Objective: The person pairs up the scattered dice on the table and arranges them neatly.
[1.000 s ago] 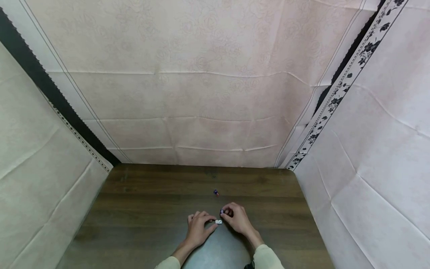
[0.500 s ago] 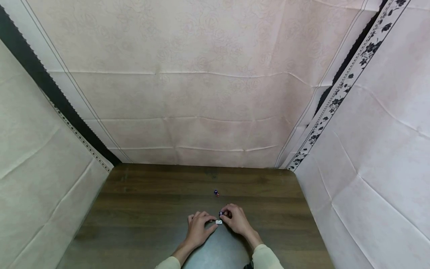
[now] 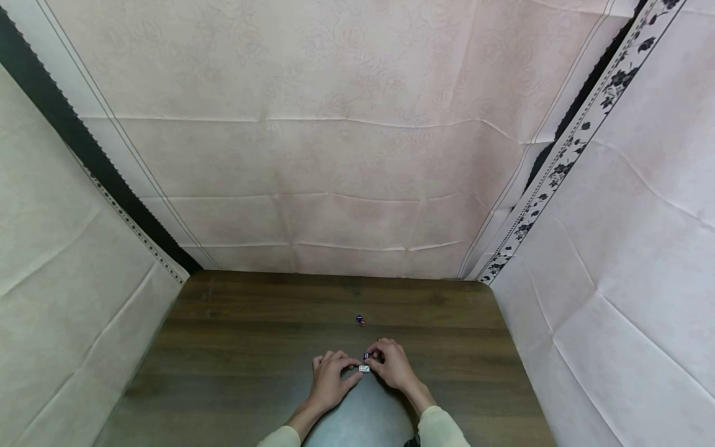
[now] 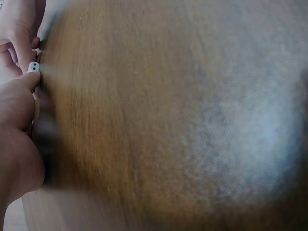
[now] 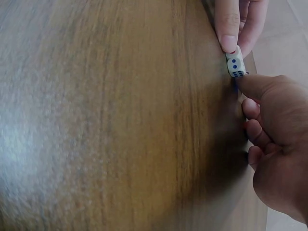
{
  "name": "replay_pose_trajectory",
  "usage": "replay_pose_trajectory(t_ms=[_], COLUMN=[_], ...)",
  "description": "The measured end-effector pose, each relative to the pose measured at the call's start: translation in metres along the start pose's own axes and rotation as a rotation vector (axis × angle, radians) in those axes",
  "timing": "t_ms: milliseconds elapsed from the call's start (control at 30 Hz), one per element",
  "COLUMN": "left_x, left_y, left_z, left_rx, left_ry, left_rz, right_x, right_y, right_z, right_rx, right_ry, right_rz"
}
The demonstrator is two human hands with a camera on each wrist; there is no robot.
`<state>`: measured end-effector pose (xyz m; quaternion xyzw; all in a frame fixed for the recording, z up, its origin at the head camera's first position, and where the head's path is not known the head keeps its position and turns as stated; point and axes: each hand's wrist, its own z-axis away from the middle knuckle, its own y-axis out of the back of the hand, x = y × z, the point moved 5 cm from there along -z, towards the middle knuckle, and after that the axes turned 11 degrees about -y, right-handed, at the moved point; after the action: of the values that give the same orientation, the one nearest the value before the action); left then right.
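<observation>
Two white dice point(image 3: 364, 369) with dark pips sit side by side on the wooden table. My left hand point(image 3: 332, 380) pinches them at their left end between thumb and index finger. Just behind them, my right hand point(image 3: 394, 365) grips a dark blue die point(image 3: 367, 356) with thumb and index finger. In the right wrist view the white dice point(image 5: 235, 66) show blue pips and part of a red one, with the left thumb tip against the far die; a sliver of blue shows by the right thumb. Only one white die point(image 4: 33, 67) shows clearly in the left wrist view.
Farther back on the table point(image 3: 251, 323) lie a dark blue die point(image 3: 359, 318) and a small red die point(image 3: 363, 323) close together. Pale patterned cloth point(image 3: 335, 155) hangs behind the table and along both sides.
My right hand has brought the dark blue die slightly nearer and left, closer to the white dice. The left hand and white dice stay in place.
</observation>
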<state>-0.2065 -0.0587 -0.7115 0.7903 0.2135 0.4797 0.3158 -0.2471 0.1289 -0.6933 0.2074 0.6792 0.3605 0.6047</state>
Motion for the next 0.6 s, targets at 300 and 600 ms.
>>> replay_pose_trajectory(t_ms=[300,600], left_x=[-0.0005,0.0012], left_y=[-0.0002,0.0001], left_z=[-0.0011,-0.0004], left_rx=[-0.001,-0.005], left_ry=[0.0,0.004], left_rz=[-0.01,-0.026], right_x=[0.0025,0.0051], right_y=[-0.0006,-0.0019], right_z=[-0.0007,0.0003], right_rx=[0.005,0.002], right_ry=[0.0,-0.013], right_rz=[0.005,-0.006])
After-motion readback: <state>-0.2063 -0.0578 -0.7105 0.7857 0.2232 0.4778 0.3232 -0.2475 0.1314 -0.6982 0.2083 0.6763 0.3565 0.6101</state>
